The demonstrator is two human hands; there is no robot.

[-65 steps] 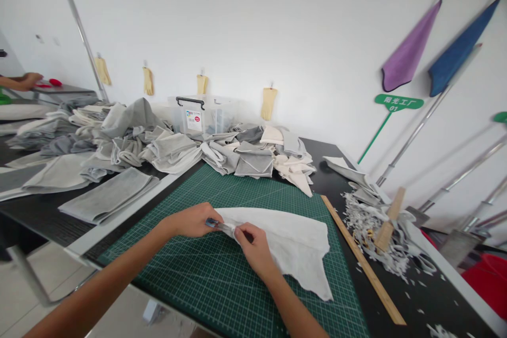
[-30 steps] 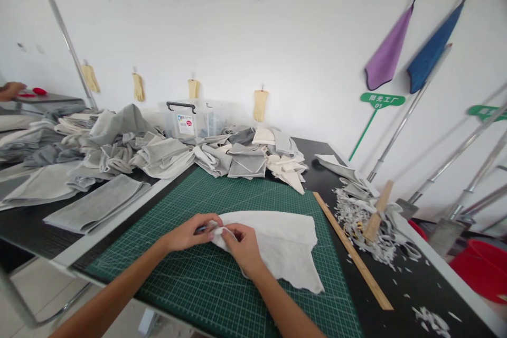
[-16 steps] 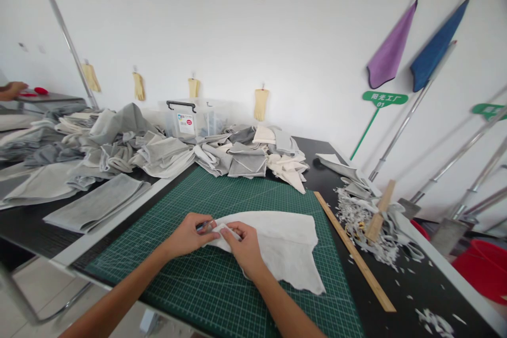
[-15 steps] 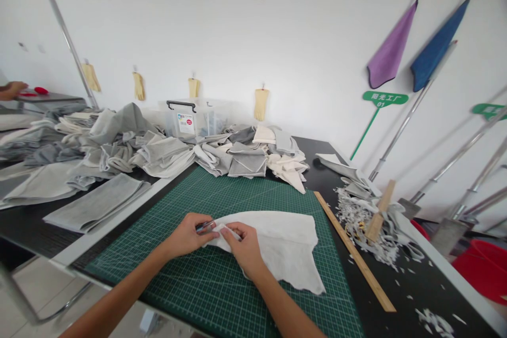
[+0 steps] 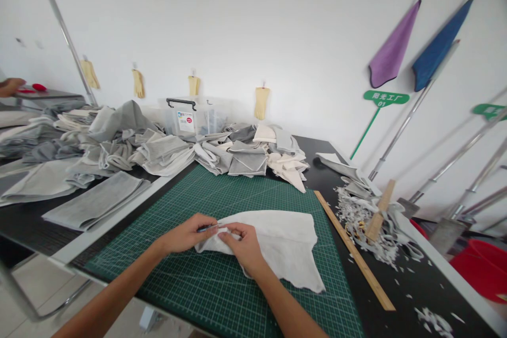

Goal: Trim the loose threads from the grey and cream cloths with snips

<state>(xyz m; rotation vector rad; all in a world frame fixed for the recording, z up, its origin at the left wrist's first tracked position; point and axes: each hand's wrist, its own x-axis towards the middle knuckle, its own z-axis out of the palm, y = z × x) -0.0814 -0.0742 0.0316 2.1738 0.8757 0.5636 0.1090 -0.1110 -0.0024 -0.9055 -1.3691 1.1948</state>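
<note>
We hold small blue tool (image 5: 205, 228) in left hand (image 5: 187, 233), mostly hidden; whether that hand grips cloth too, we cannot tell. Our right hand (image 5: 246, 245) pinches pale cloth (image 5: 283, 248) near its left end. Cloth lies on green mat (image 5: 190, 285), bunched between our hands, spread out toward right. Wooden ruler (image 5: 352, 248) lies beside mat's right edge, shredded scraps (image 5: 356, 215) beyond it. Behind, we count 4 yellow gloves (image 5: 262, 103) hanging on white wall (image 5: 317, 37).
</note>
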